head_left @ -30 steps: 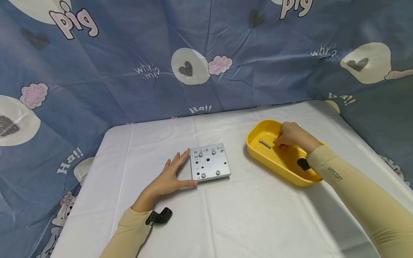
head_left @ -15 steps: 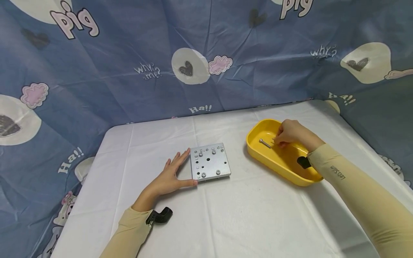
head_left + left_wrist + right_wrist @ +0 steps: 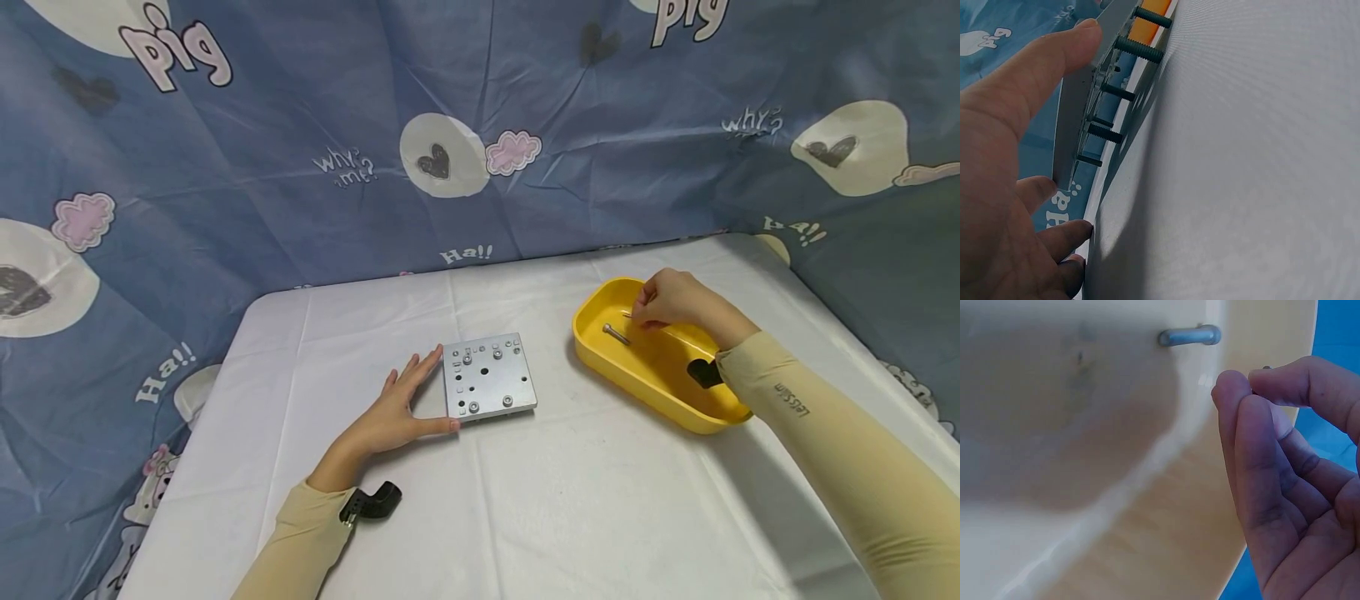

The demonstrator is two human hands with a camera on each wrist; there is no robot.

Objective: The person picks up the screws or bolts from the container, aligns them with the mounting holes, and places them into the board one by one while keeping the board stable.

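My left hand [image 3: 390,423] lies spread at the left edge of a square silver metal plate [image 3: 491,387], index fingertip at its far corner and thumb at its near corner. Several screws [image 3: 1138,49] jut down from the plate's underside in the left wrist view; their round heads show on top. Over the yellow tray [image 3: 637,402], my right hand [image 3: 678,302] pinches a thin metal piece [image 3: 627,315] between thumb and fingers, mostly hidden by the fingertips. Below those fingertips a longer socket-head bolt [image 3: 617,334] lies on the tray floor.
A white cloth [image 3: 570,500] covers the table, and a blue printed curtain [image 3: 337,200] hangs behind and at both sides. Black camera mounts [image 3: 375,502] sit on both wrists. The tray's raised walls surround the bolt.
My right hand has risen a little and shifted slightly left and away from me within the tray, and the thin piece's tip now shows past the fingertips. Left hand and plate stay put.
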